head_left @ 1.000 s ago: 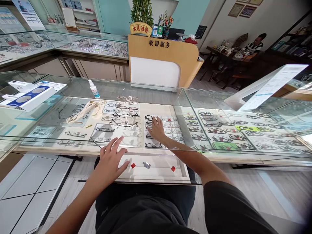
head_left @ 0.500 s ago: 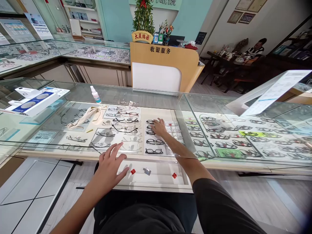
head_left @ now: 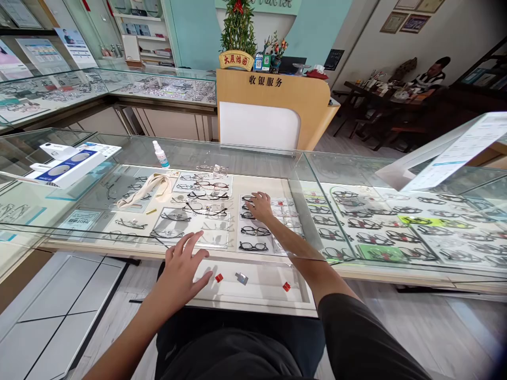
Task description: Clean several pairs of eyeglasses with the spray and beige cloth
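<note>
Right hand (head_left: 260, 207) is covering part of the far black glasses (head_left: 247, 215) in the column on the bench (head_left: 274, 186), fingers bent, can't tell if pinching; left hand (head_left: 184, 272) is hovering, fingers spread, by the white tray (head_left: 263, 288); I'm favouring rim-only contact, wrist clear of nearer pairs (head_left: 254, 246)

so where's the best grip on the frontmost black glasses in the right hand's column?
Probably pinch the black glasses at the bridge, from the near side: the lens fronts seem to face that way, nothing blocks them there, and the right hand is farther back.
</note>
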`<state>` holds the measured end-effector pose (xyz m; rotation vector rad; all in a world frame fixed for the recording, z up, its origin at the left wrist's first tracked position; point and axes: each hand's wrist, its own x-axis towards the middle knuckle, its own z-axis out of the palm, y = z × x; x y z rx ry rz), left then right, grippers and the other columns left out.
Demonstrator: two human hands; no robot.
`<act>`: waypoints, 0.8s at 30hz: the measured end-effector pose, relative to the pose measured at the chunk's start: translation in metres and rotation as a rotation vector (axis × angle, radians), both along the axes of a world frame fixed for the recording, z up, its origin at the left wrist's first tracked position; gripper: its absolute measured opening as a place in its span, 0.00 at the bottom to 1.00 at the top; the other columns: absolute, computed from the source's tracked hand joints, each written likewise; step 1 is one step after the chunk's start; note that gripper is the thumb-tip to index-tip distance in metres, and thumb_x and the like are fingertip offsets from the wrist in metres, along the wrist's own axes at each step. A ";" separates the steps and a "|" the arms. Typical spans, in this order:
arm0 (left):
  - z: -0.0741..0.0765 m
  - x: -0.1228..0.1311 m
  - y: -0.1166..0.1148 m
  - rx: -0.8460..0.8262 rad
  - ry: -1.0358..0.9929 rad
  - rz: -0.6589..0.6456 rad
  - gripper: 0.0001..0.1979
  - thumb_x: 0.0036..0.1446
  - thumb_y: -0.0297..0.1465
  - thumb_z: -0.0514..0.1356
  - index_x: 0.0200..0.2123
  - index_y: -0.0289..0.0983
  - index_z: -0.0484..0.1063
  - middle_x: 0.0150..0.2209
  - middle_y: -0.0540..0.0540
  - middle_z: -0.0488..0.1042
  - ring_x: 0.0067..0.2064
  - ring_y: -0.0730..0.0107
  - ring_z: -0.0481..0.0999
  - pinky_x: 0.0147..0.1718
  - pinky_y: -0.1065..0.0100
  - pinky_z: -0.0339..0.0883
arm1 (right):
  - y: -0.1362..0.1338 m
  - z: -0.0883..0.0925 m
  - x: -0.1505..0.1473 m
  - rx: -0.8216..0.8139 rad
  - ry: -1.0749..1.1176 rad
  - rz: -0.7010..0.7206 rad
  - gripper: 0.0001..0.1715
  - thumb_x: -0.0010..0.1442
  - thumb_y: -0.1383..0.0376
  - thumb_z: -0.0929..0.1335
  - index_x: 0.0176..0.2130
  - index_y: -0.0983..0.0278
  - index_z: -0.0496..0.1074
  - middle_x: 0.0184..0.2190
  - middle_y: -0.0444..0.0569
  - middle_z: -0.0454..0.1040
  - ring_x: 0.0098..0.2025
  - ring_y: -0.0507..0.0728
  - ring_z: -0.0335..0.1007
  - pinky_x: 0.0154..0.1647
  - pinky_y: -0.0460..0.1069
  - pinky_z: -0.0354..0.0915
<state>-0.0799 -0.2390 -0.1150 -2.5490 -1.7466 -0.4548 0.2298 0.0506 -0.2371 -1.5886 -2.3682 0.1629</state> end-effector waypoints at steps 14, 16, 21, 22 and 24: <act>0.037 -0.009 0.011 0.016 -0.188 -0.073 0.09 0.77 0.36 0.59 0.45 0.43 0.79 0.69 0.38 0.79 0.70 0.44 0.74 0.62 0.43 0.64 | -0.170 0.038 -0.124 -0.161 0.053 0.829 0.15 0.74 0.59 0.72 0.35 0.61 0.81 0.36 0.48 0.81 0.35 0.56 0.70 0.43 0.53 0.62; 0.057 -0.018 0.025 0.022 -0.165 -0.102 0.09 0.78 0.37 0.58 0.45 0.44 0.78 0.63 0.41 0.83 0.67 0.47 0.76 0.62 0.44 0.62 | -0.192 0.055 -0.119 -0.201 0.073 0.845 0.19 0.76 0.60 0.70 0.32 0.62 0.79 0.35 0.47 0.82 0.33 0.54 0.69 0.39 0.51 0.60; 0.102 -0.035 0.092 -0.047 -0.078 -0.133 0.09 0.74 0.40 0.61 0.45 0.43 0.79 0.65 0.42 0.82 0.69 0.44 0.74 0.66 0.42 0.57 | -0.223 0.103 -0.095 -0.408 0.273 0.793 0.26 0.81 0.62 0.66 0.29 0.62 0.74 0.31 0.46 0.80 0.32 0.53 0.73 0.38 0.49 0.63; 0.107 -0.036 0.107 -0.076 -0.054 -0.146 0.09 0.72 0.40 0.62 0.46 0.42 0.79 0.66 0.41 0.82 0.69 0.44 0.73 0.67 0.42 0.56 | -0.227 0.113 -0.090 -0.454 0.333 0.819 0.26 0.81 0.61 0.66 0.29 0.62 0.74 0.30 0.46 0.80 0.32 0.53 0.74 0.38 0.50 0.64; 0.113 -0.035 0.136 -0.147 0.000 -0.188 0.11 0.70 0.41 0.63 0.47 0.41 0.80 0.66 0.41 0.81 0.69 0.44 0.72 0.67 0.45 0.57 | -0.233 0.132 -0.079 -0.445 0.430 0.914 0.23 0.81 0.60 0.67 0.32 0.60 0.75 0.31 0.46 0.81 0.33 0.54 0.75 0.38 0.51 0.67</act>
